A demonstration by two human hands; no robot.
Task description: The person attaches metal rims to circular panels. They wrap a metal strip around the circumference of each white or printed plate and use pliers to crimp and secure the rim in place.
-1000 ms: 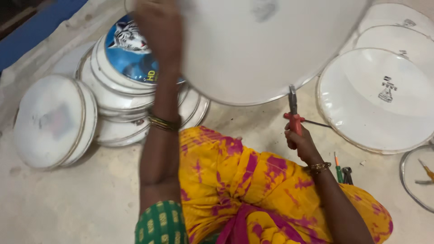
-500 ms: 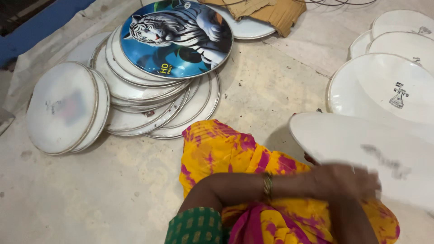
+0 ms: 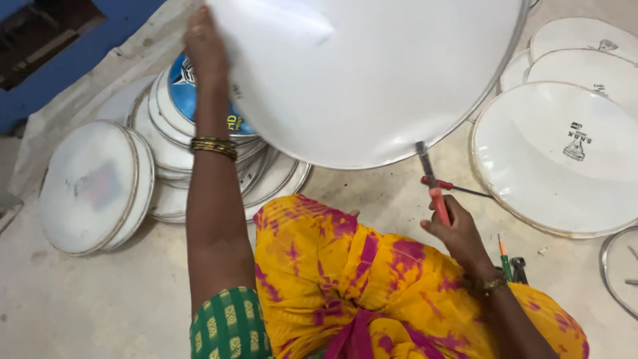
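1. Over the lap, top centre of view: a big white drum skin (image 3: 372, 73) is held up, tilted, with its metal rim along the lower right edge.
2. Left hand (image 3: 205, 43) is raised at the skin's left edge, fingers closed on that edge; gold bangles (image 3: 212, 146) sit on the forearm below.
3. Right hand (image 3: 458, 233) is low, below the skin's bottom rim, fist wrapped round the red handles of pliers (image 3: 432, 183).
4. The plier nose points up and touches the rim at the skin's lowest point; whether it grips the rim, cannot tell.
5. So the skin is above and between both hands: the left on its side edge, the right reaching it only through the tool.
6. On the floor (image 3: 86, 306), left side: a stack of white drum skins (image 3: 93, 186), and just beside it a fanned pile with a blue printed skin (image 3: 186, 93) on top, partly hidden by the left arm.
7. On the right side of the floor: more white skins (image 3: 565, 159) lying flat and overlapping.
8. Near the right wrist: a small green-handled tool (image 3: 505, 262) on the floor.
9. Yellow-and-pink cloth (image 3: 332, 279) covers the lap.
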